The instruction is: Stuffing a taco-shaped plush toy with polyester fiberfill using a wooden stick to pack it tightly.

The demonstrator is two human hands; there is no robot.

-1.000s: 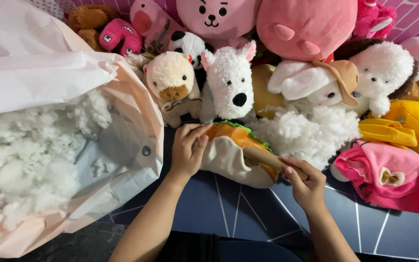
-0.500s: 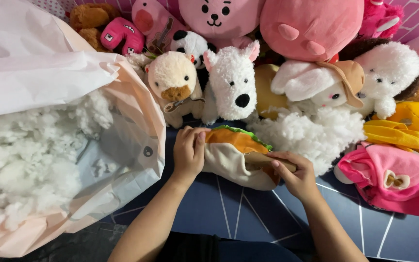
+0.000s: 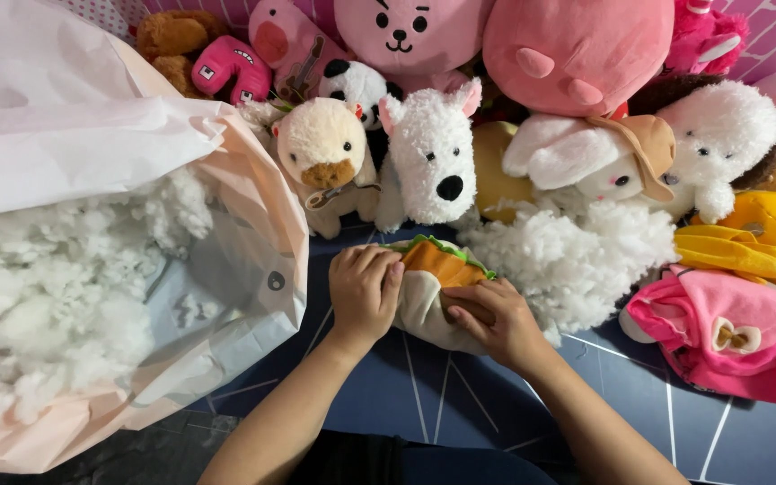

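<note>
Though half hidden, plush taco btwn fingers.

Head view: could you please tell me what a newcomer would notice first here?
Probably the crowd of plush animals along the top. At centre, the left hand and right hand press a taco-shaped plush on the dark mat. A big bag of white stuffing fills the left.

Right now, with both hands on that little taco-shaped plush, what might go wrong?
The left hand and right hand squeeze the taco-shaped plush close beside a loose stuffing pile; an elbow sweep could scatter it. The open stuffing bag leans close by the left hand and might spill if bumped.
</note>
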